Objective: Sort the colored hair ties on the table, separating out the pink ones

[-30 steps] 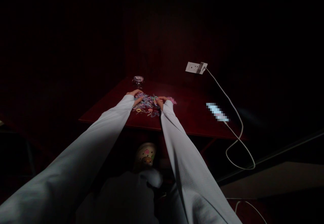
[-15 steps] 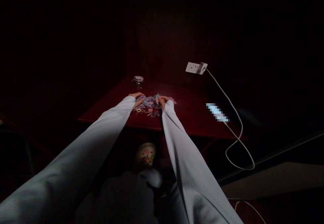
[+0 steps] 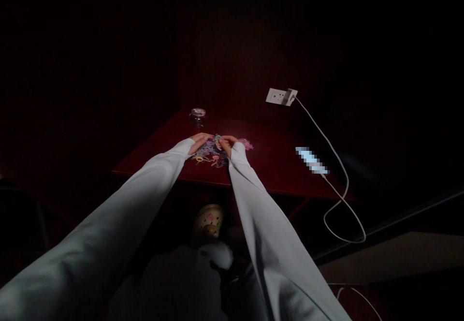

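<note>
A loose pile of thin, colourful bands that look like hair ties (image 3: 206,150) lies on the dark red table. Over its left side is my left hand (image 3: 200,140), thumb and fingers drawn together, tips against a small green and yellow bunch of bands (image 3: 217,140). My right hand (image 3: 227,143) pinches that same bunch from the right, just above the pile. Which single bands are between the fingers is too small to tell. A pink cluster of bands (image 3: 246,144) sits just beyond my right wrist.
A clear jar with a lid (image 3: 197,116) stands at the back left of the table (image 3: 159,159). To the right, a blurred-out phone (image 3: 311,160) is joined by a white cable (image 3: 337,156) to a wall socket (image 3: 277,96). Below the table edge is a flowered pot-like object (image 3: 210,217).
My right hand has moved left with the bunch, toward my left hand. My left fingers have shifted right and closed in on it, so the hands now nearly meet.
</note>
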The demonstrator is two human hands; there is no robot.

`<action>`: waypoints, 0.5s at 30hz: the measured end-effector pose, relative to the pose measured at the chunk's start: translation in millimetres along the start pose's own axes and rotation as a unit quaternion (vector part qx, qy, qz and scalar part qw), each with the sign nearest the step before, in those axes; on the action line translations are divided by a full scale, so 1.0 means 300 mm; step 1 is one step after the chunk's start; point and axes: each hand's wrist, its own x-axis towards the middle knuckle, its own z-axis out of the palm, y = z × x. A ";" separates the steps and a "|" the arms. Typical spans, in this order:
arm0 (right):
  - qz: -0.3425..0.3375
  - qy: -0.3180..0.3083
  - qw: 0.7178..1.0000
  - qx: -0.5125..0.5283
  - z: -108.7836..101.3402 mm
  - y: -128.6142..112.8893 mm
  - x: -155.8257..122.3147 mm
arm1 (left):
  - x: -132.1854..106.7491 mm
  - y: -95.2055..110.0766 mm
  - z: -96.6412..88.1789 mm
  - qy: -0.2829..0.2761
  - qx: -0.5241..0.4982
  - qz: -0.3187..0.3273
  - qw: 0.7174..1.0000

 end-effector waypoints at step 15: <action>0.035 0.007 0.999 -0.021 -0.065 -0.029 -0.012 | -0.014 0.072 -0.052 -0.025 0.125 0.066 0.990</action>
